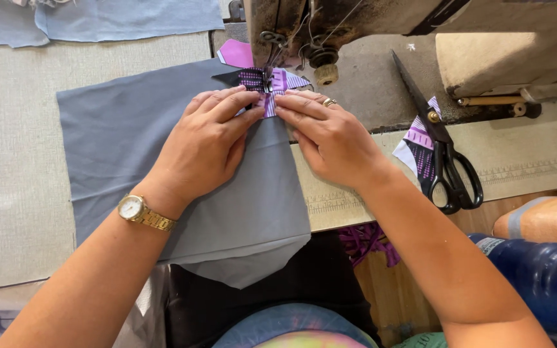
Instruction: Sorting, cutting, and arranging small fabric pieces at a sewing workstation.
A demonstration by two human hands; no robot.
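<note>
Head view, looking down at a sewing table. The left hand [209, 138] and right hand [330, 132], fingers flat and nearly closed together, press a purple patterned strip [272, 87] onto grey fabric [130, 142] right under the presser foot [264, 78] of a sewing machine [369, 19]. Sewing looks barely begun: most of the grey piece lies unstitched, draping over the table's near edge. Black scissors [443, 151] lie well right; open tabletop stretches left.

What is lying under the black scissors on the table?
Under the scissors lies a purple patterned label, partly showing left of the blades. The part of it beneath the handles is covered.
</note>
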